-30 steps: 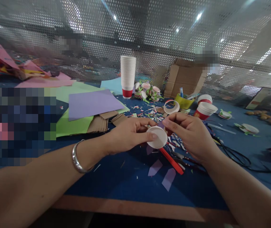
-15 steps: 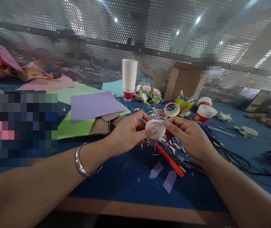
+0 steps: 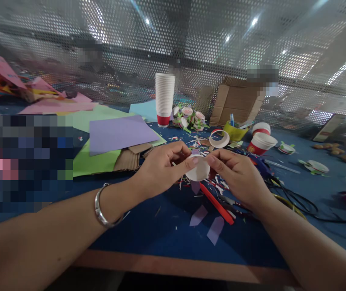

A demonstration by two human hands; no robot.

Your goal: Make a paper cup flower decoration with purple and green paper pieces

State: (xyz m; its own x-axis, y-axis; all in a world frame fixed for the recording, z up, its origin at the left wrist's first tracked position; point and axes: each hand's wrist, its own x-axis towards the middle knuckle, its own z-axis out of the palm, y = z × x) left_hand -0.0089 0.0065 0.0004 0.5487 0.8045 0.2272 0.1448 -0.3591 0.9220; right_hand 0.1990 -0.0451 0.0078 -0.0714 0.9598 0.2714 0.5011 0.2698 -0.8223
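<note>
Between both hands is a round white paper cup bottom (image 3: 198, 169), with purple paper pieces (image 3: 195, 186) showing above and below it. My left hand (image 3: 167, 165) pinches its left edge, thumb on the white face. At its upper right edge, the thumb and fingers of my right hand (image 3: 233, 171) are closed on it too. Just below lies a red pen (image 3: 217, 203) on the table. Two loose purple paper pieces, one a pointed strip (image 3: 215, 230), rest in front of it. Scissors (image 3: 236, 205) lie partly hidden under my right hand.
A tall stack of paper cups (image 3: 164, 99) stands at the back, beside a pile of small cup-bottom crafts (image 3: 188, 118). Coloured paper sheets (image 3: 121, 133) cover the left. Right are a cut cup ring (image 3: 219, 138), a yellow container (image 3: 235, 131), cups (image 3: 261, 143) and black cable (image 3: 303, 202).
The white cup bottom has tilted and dropped slightly in my hands. My left thumb has shifted up toward its top edge, and both hands still grip it.
</note>
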